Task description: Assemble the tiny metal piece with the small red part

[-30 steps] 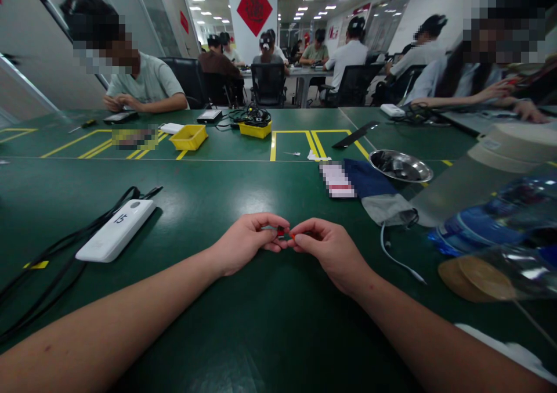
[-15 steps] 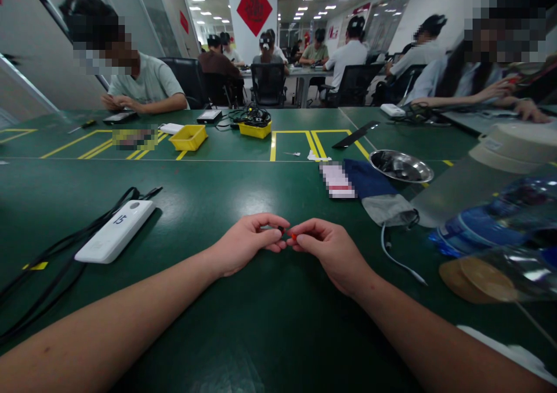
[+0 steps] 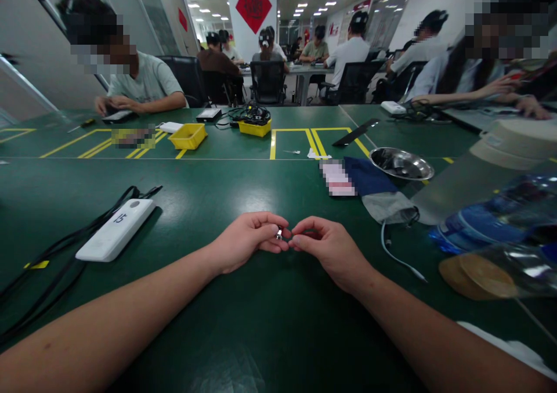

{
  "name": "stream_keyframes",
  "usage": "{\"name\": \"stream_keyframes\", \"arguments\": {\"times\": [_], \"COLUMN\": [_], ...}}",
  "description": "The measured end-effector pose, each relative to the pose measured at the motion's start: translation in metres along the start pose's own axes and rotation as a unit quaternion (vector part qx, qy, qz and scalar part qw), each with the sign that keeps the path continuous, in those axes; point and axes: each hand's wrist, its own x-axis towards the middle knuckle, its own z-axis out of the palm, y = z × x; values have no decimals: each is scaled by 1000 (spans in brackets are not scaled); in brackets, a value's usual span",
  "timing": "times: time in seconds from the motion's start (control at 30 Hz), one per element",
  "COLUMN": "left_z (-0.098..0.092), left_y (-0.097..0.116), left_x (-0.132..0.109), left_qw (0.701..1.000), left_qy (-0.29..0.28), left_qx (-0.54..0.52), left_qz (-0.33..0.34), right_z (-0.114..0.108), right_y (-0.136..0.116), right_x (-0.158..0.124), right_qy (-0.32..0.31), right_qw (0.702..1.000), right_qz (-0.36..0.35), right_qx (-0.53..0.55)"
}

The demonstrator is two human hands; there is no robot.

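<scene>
My left hand [image 3: 250, 236] pinches a small shiny metal piece [image 3: 279, 234] between thumb and fingers, above the green table [image 3: 209, 323]. The piece is too small to name; it looks silvery with dark parts. Close beside it on the right, my right hand [image 3: 328, 245] has its thumb and fingertips pressed together. Whatever lies in that pinch is hidden. The two sets of fingertips are almost touching. Both forearms reach in from the lower corners.
Left lies a white power bank [image 3: 116, 230] with black cables. Right are a phone [image 3: 337, 178], a cloth pouch [image 3: 374, 184], a metal bowl [image 3: 401, 163], a large bottle [image 3: 487, 161] and plastic bottles [image 3: 483, 213]. A yellow tray [image 3: 188, 136] stands farther back. Several people sit around.
The red-orange bit at my right fingertips no longer shows. The shiny metal piece in my left fingers has come into sight. Both hands stay nearly in place.
</scene>
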Motion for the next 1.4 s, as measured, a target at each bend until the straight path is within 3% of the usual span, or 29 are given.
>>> {"name": "stream_keyframes", "arguments": {"times": [0.17,0.3,0.4,0.6,0.7,0.83,1.0,1.23,1.4], "left_z": [-3,-6,-4,8,10,8,7,-2,-9], "left_y": [5,7,5,2,2,1,-2,7,10], "left_x": [1,1,0,-4,-3,-2,-3,1,4], "left_qw": [996,995,998,984,981,987,995,991,983], "left_qy": [-8,-19,-34,-17,-2,17,44,18,0], "left_qx": [-86,-97,-45,173,191,150,81,-132,-179], "left_qz": [-17,-32,-25,35,43,55,32,-17,-47], "right_z": [-1,-2,-1,3,4,1,1,0,-1], "right_y": [1,1,3,8,9,8,6,3,0], "right_x": [3,4,3,0,1,2,2,5,5], "right_qy": [23,24,14,-17,3,20,57,75,65], "right_qw": [996,994,999,994,990,987,994,994,989], "right_qz": [33,40,20,-44,-61,-71,-40,28,42], "right_qx": [81,97,40,-96,-125,-142,-85,69,122]}}
